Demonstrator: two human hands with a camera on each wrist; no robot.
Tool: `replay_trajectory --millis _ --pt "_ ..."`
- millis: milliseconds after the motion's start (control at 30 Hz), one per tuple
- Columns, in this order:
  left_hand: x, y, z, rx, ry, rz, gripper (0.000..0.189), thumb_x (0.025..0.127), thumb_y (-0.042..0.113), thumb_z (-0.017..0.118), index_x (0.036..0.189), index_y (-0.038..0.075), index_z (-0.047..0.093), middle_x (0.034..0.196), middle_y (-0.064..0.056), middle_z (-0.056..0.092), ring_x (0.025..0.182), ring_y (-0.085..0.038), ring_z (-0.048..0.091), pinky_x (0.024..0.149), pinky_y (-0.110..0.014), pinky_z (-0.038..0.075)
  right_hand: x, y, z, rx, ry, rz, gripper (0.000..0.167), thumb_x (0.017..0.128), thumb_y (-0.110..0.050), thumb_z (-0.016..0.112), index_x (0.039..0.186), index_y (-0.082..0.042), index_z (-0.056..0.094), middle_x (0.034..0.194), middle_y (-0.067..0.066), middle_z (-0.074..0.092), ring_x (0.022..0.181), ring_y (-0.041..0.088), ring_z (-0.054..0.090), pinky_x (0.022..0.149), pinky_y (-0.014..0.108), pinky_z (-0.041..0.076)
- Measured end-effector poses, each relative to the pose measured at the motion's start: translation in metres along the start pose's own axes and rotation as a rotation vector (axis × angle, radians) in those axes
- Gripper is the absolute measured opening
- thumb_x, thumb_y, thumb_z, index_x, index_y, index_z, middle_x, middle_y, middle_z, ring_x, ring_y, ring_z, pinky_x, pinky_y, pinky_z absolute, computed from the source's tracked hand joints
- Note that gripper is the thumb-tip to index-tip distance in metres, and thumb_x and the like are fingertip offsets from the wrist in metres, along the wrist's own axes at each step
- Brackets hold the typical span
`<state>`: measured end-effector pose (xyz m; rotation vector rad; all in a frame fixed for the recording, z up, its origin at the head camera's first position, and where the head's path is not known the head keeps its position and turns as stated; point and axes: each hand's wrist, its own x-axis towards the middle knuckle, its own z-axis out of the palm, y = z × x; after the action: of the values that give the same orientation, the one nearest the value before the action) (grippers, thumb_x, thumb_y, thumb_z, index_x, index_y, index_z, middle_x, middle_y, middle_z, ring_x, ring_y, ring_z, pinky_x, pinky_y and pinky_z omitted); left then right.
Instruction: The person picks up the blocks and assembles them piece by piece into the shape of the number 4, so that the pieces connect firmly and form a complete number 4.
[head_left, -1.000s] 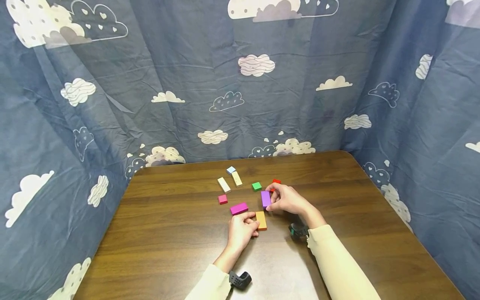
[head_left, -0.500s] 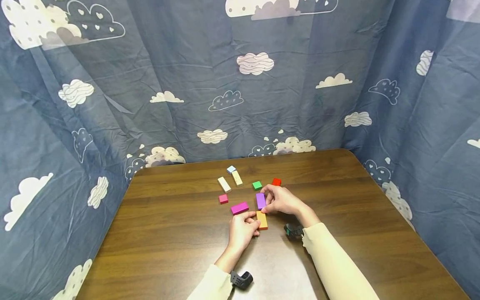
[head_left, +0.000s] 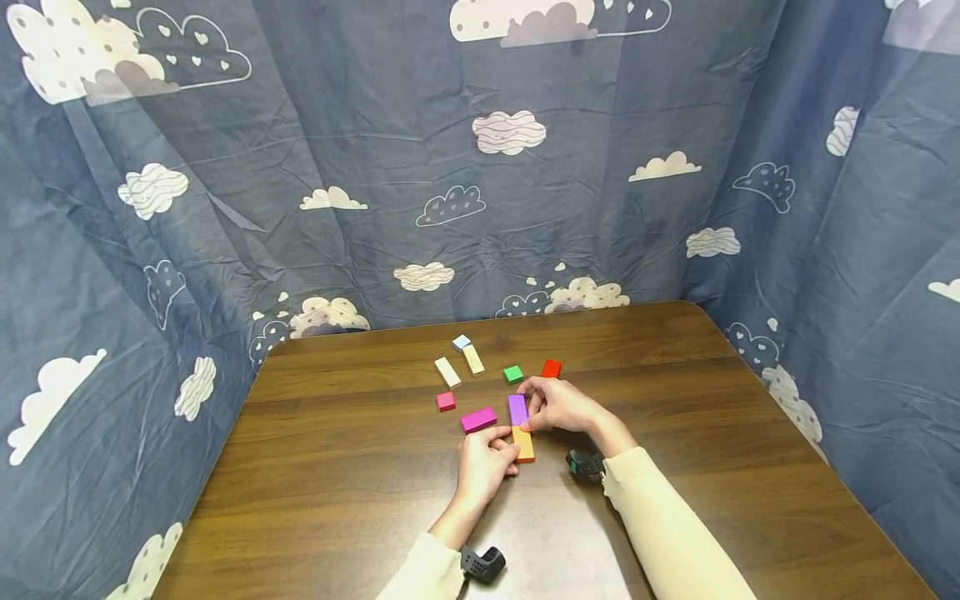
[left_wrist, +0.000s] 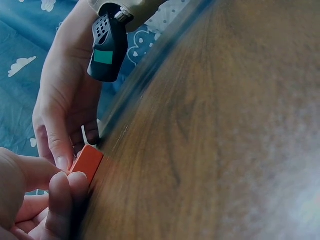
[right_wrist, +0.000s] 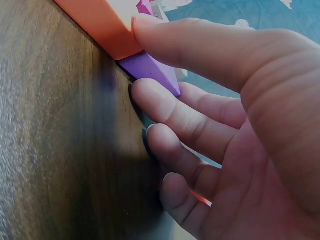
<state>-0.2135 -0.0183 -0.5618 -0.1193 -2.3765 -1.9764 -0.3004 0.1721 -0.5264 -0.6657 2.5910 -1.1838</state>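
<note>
In the head view, an orange block lies flat on the table. My left hand holds it at its left side, with thumb and index finger against it. Just beyond, a purple block meets the orange block's far end. My right hand grips the purple block from the right, index finger at the far end and thumb near the seam. The right wrist view shows the orange block beside my thumb, the purple block partly behind the fingers. In the left wrist view, fingertips touch the orange block.
A magenta block and a pinkish-red block lie left of the purple one. Farther back are a green block, a red block, two cream blocks and a light blue block. A cloud-print curtain surrounds the table.
My right hand has moved the purple block left and toward the orange block, so their ends now meet. The left hand has stayed at the orange block. More of the red block shows.
</note>
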Motion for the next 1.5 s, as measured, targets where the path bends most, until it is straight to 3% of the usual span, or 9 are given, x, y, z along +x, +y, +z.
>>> replay_trajectory --millis 233,467,733,1000,1500 --pt "-0.0001 -0.0015 0.0002 -0.009 -0.018 -0.007 0.031 0.082 -0.004 0.074 0.113 -0.006 0.072 0.065 -0.004 0.068 0.046 -0.014 0.064 0.045 -0.028 0.055 -0.0003 0.0 0.0006 0.004 -0.018 -0.003 0.055 0.076 -0.011 0.087 0.123 0.001 0.062 0.074 0.0 0.067 0.065 0.012 0.059 0.062 0.03 0.048" --pt "0.0 -0.001 -0.0002 0.042 -0.009 -0.003 0.036 0.08 -0.003 0.074 0.116 -0.005 0.071 0.064 0.0 0.067 0.045 -0.011 0.064 0.045 -0.024 0.053 -0.0009 -0.0004 0.0001 0.008 -0.023 -0.01 0.056 0.077 -0.012 0.086 0.126 0.001 0.061 0.075 0.001 0.068 0.066 0.013 0.06 0.063 0.029 0.048" --pt "-0.0019 -0.0006 -0.0008 0.057 -0.013 0.015 0.038 0.081 -0.002 0.075 0.118 -0.008 0.07 0.063 0.001 0.066 0.046 -0.016 0.066 0.045 -0.025 0.053 -0.002 0.0019 0.0023 0.024 -0.041 -0.002 0.059 0.079 -0.014 0.085 0.13 0.001 0.06 0.078 0.0 0.07 0.067 0.011 0.062 0.066 0.028 0.049" --pt "-0.0009 0.0003 0.0004 0.035 -0.018 0.014 0.036 0.082 -0.003 0.074 0.118 -0.007 0.07 0.065 -0.001 0.067 0.046 -0.014 0.064 0.045 -0.026 0.053 -0.001 0.0014 0.003 0.01 -0.019 0.014 0.059 0.079 -0.014 0.086 0.131 -0.003 0.061 0.076 -0.002 0.07 0.069 0.011 0.063 0.067 0.03 0.05" --pt "-0.0003 0.0009 -0.0018 0.041 -0.03 0.011 0.036 0.082 -0.004 0.073 0.118 -0.008 0.069 0.064 0.0 0.065 0.045 -0.012 0.063 0.045 -0.026 0.053 -0.0045 -0.0005 0.0062 0.046 0.004 0.022 0.062 0.077 -0.011 0.086 0.132 0.002 0.06 0.075 0.0 0.071 0.069 0.011 0.064 0.07 0.031 0.05"
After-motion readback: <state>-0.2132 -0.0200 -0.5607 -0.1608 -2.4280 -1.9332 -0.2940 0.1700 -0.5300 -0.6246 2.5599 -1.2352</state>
